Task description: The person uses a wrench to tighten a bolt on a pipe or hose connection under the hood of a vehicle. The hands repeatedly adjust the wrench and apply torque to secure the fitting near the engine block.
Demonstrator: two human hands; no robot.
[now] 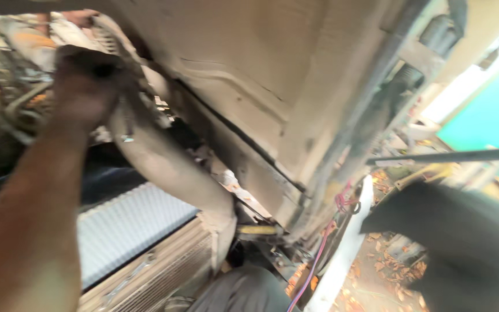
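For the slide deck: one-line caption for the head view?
Under a vehicle, one hand reaches up to the top of a curved metal pipe, beside a ribbed radiator; image blurred.

A dusty beige curved metal pipe runs beneath a tan, dirt-streaked sheet-metal underbody panel, beside a pale grey finely ribbed radiator core, purple and pink wires, a white painted body edge, orange-brown dry leaves and a turquoise wall.
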